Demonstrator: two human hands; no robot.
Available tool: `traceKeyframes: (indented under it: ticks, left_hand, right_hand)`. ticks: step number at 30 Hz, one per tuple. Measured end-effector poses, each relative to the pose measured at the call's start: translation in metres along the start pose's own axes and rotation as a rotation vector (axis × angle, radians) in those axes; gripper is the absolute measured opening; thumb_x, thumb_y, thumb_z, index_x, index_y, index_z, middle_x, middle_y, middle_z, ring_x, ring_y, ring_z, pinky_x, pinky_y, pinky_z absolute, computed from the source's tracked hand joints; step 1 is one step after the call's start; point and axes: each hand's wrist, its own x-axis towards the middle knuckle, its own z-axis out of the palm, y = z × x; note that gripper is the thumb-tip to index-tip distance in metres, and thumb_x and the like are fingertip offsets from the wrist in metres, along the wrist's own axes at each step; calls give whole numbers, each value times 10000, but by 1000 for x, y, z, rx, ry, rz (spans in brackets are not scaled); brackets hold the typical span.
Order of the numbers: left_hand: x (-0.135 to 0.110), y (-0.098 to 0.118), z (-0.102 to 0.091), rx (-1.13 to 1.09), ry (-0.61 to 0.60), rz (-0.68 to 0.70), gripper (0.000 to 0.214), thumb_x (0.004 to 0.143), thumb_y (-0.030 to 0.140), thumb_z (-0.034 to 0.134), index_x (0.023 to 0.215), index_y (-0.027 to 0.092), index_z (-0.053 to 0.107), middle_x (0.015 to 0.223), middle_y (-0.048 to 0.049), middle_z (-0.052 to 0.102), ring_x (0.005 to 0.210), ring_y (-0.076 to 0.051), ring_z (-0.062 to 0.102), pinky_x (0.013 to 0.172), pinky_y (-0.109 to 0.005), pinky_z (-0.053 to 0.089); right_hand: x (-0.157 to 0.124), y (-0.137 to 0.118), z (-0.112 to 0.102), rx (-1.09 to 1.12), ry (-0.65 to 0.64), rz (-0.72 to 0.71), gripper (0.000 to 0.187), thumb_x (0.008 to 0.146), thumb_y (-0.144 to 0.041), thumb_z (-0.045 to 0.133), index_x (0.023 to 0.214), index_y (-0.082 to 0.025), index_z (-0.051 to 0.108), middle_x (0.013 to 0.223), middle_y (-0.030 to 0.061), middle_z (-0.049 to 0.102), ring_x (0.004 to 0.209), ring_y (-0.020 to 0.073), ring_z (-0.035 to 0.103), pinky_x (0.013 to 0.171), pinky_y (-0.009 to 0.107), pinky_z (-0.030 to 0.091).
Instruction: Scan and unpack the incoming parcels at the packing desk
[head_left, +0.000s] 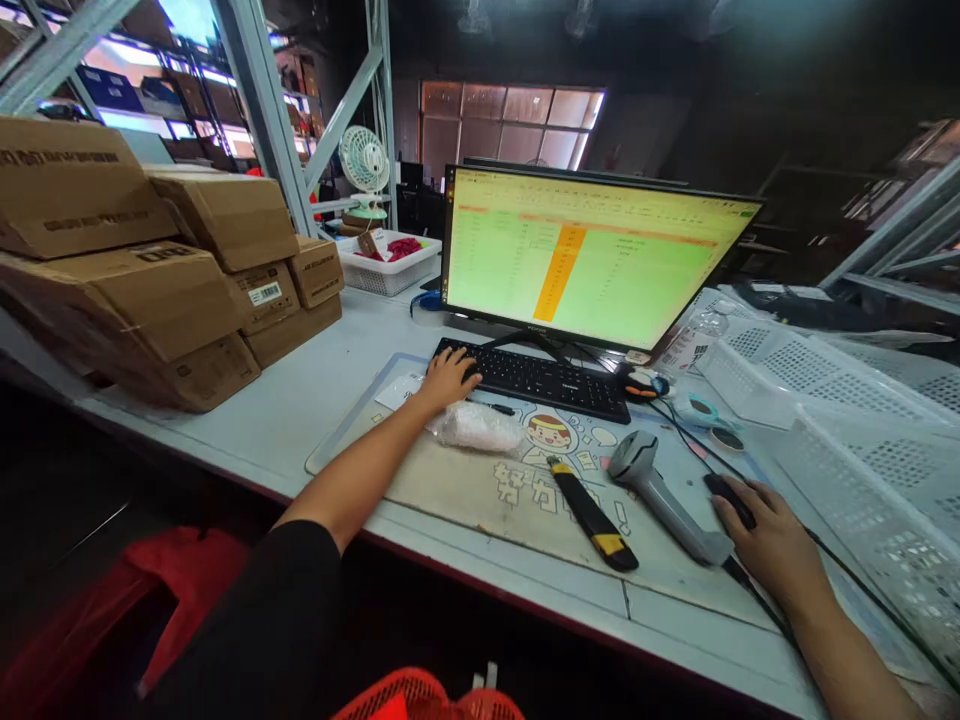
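Observation:
My left hand (448, 378) rests on the left end of a black keyboard (551, 384), fingers spread over the keys. Over a black computer mouse (731, 498) lies my right hand (772, 530), its fingers curved around it. Just left of the mouse is a grey barcode scanner (667, 500) with a cable. A black and yellow utility knife (595, 515) lies on the printed desk mat (442, 490). Beside my left wrist is a clear plastic-wrapped bundle (480, 427); a pen (491, 407) lies behind it. The monitor (592, 255) shows a spreadsheet with an orange column.
Cardboard boxes (247, 215) are stacked on the left of the table. A white basket (390, 265) and a small fan (364, 160) stand behind them. White perforated baskets (847, 380) crowd the right side. A red basket (427, 695) is below the front edge.

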Motion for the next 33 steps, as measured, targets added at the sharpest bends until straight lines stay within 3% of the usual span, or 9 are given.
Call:
traceKeyframes:
  ticks: [5, 9, 13, 16, 21, 25, 28, 30, 33]
  left_hand:
    - [0, -26, -33, -79, -84, 7, 484, 1057, 395, 435, 1458, 150, 553, 1492, -118, 595, 1365, -248, 557, 1169, -362, 426]
    - [-27, -49, -50, -77, -218, 30, 510, 989, 381, 550, 1458, 182, 569, 1501, -90, 597, 1366, -248, 568, 1171, -340, 417]
    - [-67, -66, -54, -32, -353, 32, 727, 882, 494, 691, 1531, 219, 511, 1643, -95, 420, 1517, -347, 386, 1255, -475, 302]
    - [-90, -73, -57, 37, -414, 20, 913, 861, 654, 664, 1626, 267, 348, 1730, -67, 196, 1588, -399, 194, 1274, -587, 198]
    - [-124, -72, -70, 143, -483, 3, 1023, 845, 769, 606, 1660, 264, 249, 1742, -89, 108, 1598, -393, 162, 1280, -565, 184]
    - [-182, -65, -71, 160, -446, 4, 1071, 821, 794, 621, 1657, 226, 267, 1740, -125, 70, 1599, -413, 131, 1281, -573, 180]
    - [-239, -62, -63, 172, -349, 20, 1059, 776, 698, 745, 1637, 240, 330, 1739, -129, 140, 1580, -438, 192, 1265, -597, 233]
    - [-272, -62, -60, 170, -252, 67, 893, 821, 484, 769, 1607, 281, 397, 1690, -118, 325, 1546, -420, 297, 1246, -600, 288]
    - [-296, -53, -70, 71, -170, 157, 577, 903, 171, 563, 1469, 281, 585, 1470, -119, 598, 1374, -334, 543, 1142, -496, 454]
  right_hand:
    - [0, -14, -9, 63, -35, 42, 751, 904, -648, 337, 1323, -119, 669, 1375, 219, 610, 1264, 388, 599, 1076, 507, 493]
    - [5, -20, -24, 119, -16, 38, 683, 891, -618, 378, 1257, -130, 684, 1313, 229, 637, 1267, 390, 594, 1115, 509, 459]
    - [14, -34, -47, 181, 21, 54, 619, 874, -615, 398, 1210, -179, 681, 1264, 209, 679, 1283, 387, 594, 1135, 521, 436]
    - [14, -56, -63, 248, -94, 131, 603, 805, -622, 457, 1198, -224, 683, 1214, 174, 718, 1194, 383, 649, 1064, 523, 489]
    - [-1, -96, -73, 289, -451, 163, 796, 734, -683, 495, 1331, -178, 644, 1099, 166, 756, 1027, 379, 714, 996, 511, 536]
    - [-14, -106, -69, 226, -461, 78, 864, 792, -677, 447, 1427, -107, 582, 1309, 207, 697, 1219, 401, 654, 1079, 537, 491]
    - [-17, -106, -64, 204, -465, 38, 874, 823, -661, 432, 1436, -54, 568, 1390, 231, 646, 1278, 403, 620, 1104, 536, 474]
    - [-17, -106, -62, 185, -475, 11, 842, 851, -648, 434, 1433, -55, 571, 1385, 227, 651, 1269, 396, 627, 1092, 524, 487]
    - [-14, -111, -58, 130, -478, -31, 779, 891, -584, 442, 1450, -53, 554, 1374, 223, 658, 1248, 386, 638, 1064, 506, 507]
